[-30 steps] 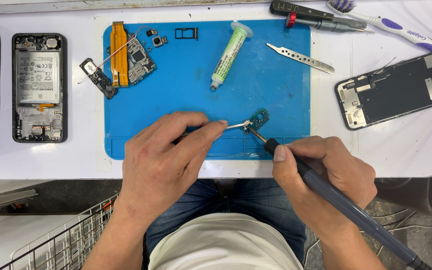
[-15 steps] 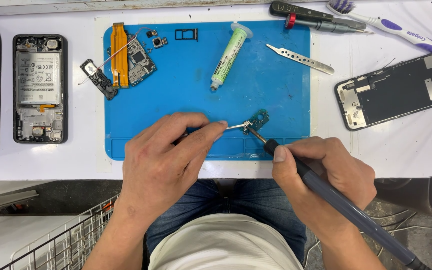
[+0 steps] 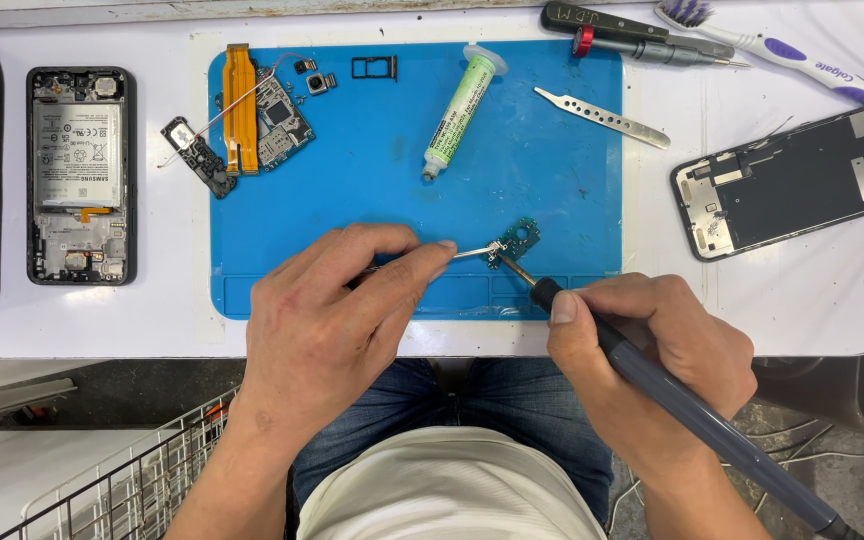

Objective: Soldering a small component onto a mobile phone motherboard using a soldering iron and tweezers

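Desk (image 3: 102,335) in white carries a blue work mat (image 3: 372,200). On it, between the hands, lies a small green circuit board (image 3: 520,236). The left hand (image 3: 337,310) pinches tweezers (image 3: 472,251) on it; the right hand (image 3: 652,350) grips a soldering iron (image 3: 672,395) touching it.

Single head view, looking steeply down, close over blue mat (image 3: 392,200) at white table (image 3: 802,300) edge.

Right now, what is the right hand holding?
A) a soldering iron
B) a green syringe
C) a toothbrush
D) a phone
A: the right hand grips a dark soldering iron like a pen, its tip on the small green board on the blue mat.
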